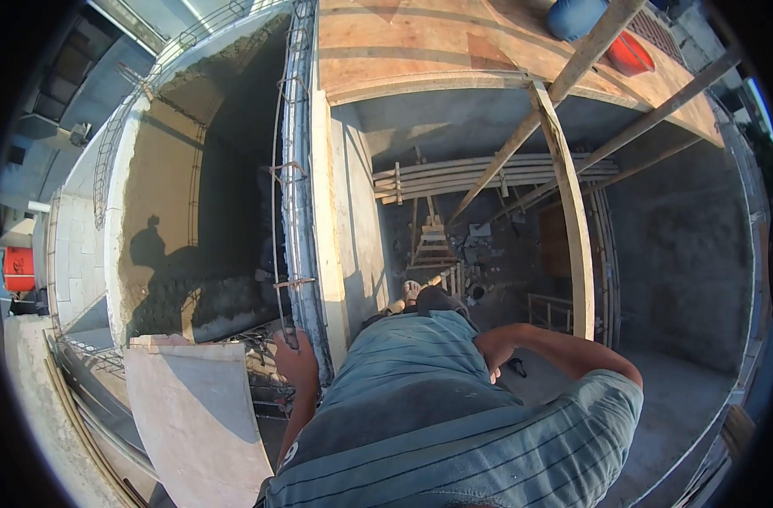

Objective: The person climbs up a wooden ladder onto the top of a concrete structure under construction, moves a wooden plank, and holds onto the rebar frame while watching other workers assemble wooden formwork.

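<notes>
My left hand (295,359) is closed around the lower end of a thin steel reinforcing bar (277,220). This bar belongs to, or lies along, a rebar cage (297,169) on top of a wall. My right hand (490,345) is at the side of my waist, against my striped shirt (420,347). Most of its fingers are hidden by the shirt, so their hold cannot be made out. Below me, one sandalled foot (412,291) shows near a wooden ladder (434,241).
A wooden beam (568,203) and slanting poles (522,135) cross on the right above a deep room. Plywood decking (420,42) carries a red basin (630,54) and a blue container (575,17). A pale board (192,406) leans at lower left, near a deep shaded pit (225,169).
</notes>
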Action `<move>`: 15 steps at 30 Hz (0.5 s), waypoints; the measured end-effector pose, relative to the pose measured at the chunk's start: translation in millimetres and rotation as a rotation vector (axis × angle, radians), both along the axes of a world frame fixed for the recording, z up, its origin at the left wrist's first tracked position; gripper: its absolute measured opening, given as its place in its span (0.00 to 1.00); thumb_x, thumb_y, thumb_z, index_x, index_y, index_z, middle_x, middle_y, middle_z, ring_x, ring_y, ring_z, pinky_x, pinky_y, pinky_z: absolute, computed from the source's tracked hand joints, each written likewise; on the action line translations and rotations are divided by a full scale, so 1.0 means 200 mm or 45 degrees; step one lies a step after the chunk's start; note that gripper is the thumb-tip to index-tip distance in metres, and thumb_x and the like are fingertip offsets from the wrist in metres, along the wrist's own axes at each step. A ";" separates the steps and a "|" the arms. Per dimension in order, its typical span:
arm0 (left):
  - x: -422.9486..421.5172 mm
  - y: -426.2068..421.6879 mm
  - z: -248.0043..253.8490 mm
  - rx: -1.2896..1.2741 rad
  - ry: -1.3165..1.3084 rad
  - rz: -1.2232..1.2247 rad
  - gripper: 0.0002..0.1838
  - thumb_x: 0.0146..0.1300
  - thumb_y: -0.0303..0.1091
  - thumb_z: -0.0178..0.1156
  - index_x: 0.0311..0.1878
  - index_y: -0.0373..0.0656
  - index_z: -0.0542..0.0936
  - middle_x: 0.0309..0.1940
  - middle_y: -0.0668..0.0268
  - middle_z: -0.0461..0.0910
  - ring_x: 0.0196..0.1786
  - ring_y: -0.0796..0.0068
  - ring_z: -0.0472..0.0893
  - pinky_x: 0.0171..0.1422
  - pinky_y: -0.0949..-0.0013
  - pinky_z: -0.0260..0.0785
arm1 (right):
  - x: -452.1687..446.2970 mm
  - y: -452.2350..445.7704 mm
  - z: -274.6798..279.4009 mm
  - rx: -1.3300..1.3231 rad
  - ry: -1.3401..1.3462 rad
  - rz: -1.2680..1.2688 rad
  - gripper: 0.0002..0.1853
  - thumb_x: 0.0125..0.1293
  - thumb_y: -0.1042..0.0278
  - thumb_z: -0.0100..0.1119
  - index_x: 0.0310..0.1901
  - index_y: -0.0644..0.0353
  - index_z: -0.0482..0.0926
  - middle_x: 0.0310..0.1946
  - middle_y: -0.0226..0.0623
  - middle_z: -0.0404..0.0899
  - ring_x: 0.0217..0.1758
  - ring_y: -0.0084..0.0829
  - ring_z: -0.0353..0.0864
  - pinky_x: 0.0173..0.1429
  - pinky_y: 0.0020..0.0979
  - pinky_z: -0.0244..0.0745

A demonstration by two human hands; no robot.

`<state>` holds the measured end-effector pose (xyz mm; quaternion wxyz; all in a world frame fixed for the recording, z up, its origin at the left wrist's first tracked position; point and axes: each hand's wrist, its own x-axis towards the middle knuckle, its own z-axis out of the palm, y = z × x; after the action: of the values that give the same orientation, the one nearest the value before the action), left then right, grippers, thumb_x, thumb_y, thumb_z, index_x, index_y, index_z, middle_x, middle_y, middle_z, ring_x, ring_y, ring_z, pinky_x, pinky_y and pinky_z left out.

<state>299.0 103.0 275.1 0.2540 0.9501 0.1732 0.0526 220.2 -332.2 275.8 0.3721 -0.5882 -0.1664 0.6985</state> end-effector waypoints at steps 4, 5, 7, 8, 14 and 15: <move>0.00 0.00 -0.02 0.003 -0.048 -0.003 0.15 0.74 0.45 0.66 0.47 0.42 0.80 0.28 0.60 0.84 0.32 0.54 0.86 0.38 0.51 0.75 | -0.01 0.00 -0.01 0.001 0.001 -0.006 0.17 0.60 0.71 0.78 0.51 0.64 0.91 0.42 0.47 0.94 0.43 0.39 0.96 0.49 0.36 0.91; 0.00 0.00 -0.02 0.003 -0.049 -0.002 0.15 0.74 0.45 0.66 0.47 0.42 0.80 0.28 0.60 0.84 0.32 0.54 0.86 0.38 0.51 0.75 | -0.01 0.00 -0.01 -0.007 0.009 -0.023 0.17 0.61 0.71 0.77 0.51 0.64 0.91 0.42 0.48 0.94 0.43 0.39 0.96 0.48 0.36 0.91; 0.00 0.00 0.00 0.004 -0.019 -0.004 0.16 0.74 0.46 0.66 0.47 0.42 0.80 0.29 0.59 0.85 0.32 0.54 0.86 0.39 0.51 0.75 | -0.01 0.01 0.00 -0.014 0.015 -0.040 0.17 0.61 0.71 0.77 0.51 0.64 0.90 0.43 0.48 0.94 0.43 0.40 0.96 0.48 0.37 0.92; 0.00 0.00 -0.01 0.004 -0.020 -0.004 0.16 0.74 0.46 0.66 0.47 0.42 0.80 0.29 0.59 0.85 0.32 0.54 0.86 0.39 0.51 0.75 | -0.01 0.01 0.00 -0.006 0.014 -0.041 0.17 0.61 0.71 0.77 0.52 0.64 0.90 0.43 0.48 0.94 0.43 0.40 0.96 0.48 0.37 0.92; 0.00 0.00 0.00 0.031 -0.027 0.000 0.17 0.74 0.48 0.65 0.47 0.42 0.80 0.29 0.59 0.85 0.33 0.52 0.86 0.39 0.48 0.75 | 0.00 0.00 0.02 -0.009 0.028 -0.050 0.17 0.61 0.71 0.77 0.52 0.65 0.90 0.43 0.48 0.94 0.44 0.40 0.96 0.48 0.37 0.92; 0.00 -0.01 0.02 0.049 -0.015 0.006 0.17 0.74 0.48 0.65 0.47 0.42 0.80 0.29 0.59 0.85 0.33 0.51 0.86 0.39 0.48 0.75 | -0.01 0.00 0.01 -0.001 0.028 -0.051 0.18 0.61 0.71 0.77 0.52 0.66 0.89 0.43 0.48 0.94 0.44 0.40 0.96 0.48 0.37 0.92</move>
<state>299.7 100.1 278.2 0.2366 0.9541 0.1728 0.0620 218.5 -331.3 277.3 0.3876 -0.5839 -0.1501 0.6973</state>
